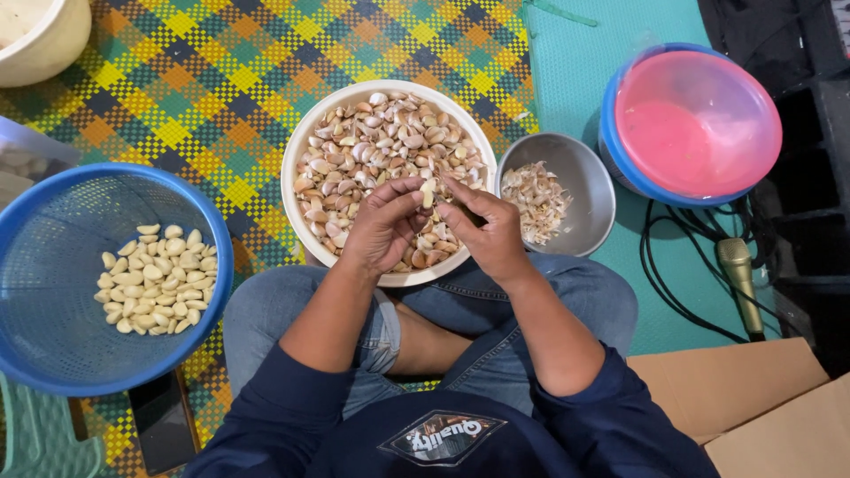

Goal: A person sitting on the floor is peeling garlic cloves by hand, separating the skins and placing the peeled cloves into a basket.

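Observation:
My left hand and my right hand meet over a white bowl full of unpeeled garlic cloves. Together they pinch one pale garlic clove between the fingertips. The bowl rests on my lap, above my jeans. To the right, touching the bowl, a steel bowl holds garlic skins. On the left a blue basket holds several peeled cloves.
A pink-lidded blue container stands at upper right beside black cables and a gold microphone. Cardboard lies at lower right. A cream bowl sits at upper left. A dark phone lies below the basket on the woven mat.

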